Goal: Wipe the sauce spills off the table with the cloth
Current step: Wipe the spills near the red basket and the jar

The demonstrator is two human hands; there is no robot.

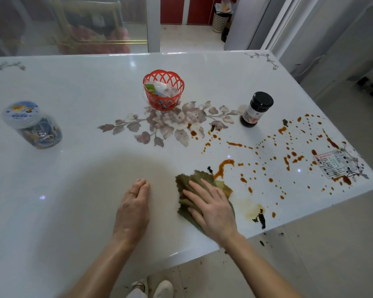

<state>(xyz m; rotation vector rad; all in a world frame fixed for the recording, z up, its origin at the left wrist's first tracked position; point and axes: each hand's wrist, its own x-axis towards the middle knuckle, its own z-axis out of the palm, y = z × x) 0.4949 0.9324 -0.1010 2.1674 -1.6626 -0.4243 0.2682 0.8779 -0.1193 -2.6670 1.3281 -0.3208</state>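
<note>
A crumpled olive-green cloth (188, 184) lies on the white glossy table (73, 168) near its front edge. My right hand (211, 209) presses flat on the cloth, fingers spread. My left hand (134, 209) rests on the bare table to the left of the cloth, fingers together, holding nothing. Orange-brown sauce spills (288, 155) dot the table's right side, with a thick streak (223, 167) just beyond the cloth. A pale smear with dark bits (257, 215) sits to the right of my right hand.
A dark sauce jar (256, 109) stands behind the spills. A red plastic basket (163, 90) sits mid-table on a floral print. A clear jar with a white lid (31, 124) is at far left. A sticker (333, 163) marks the right corner. Dark crumbs dot the floor.
</note>
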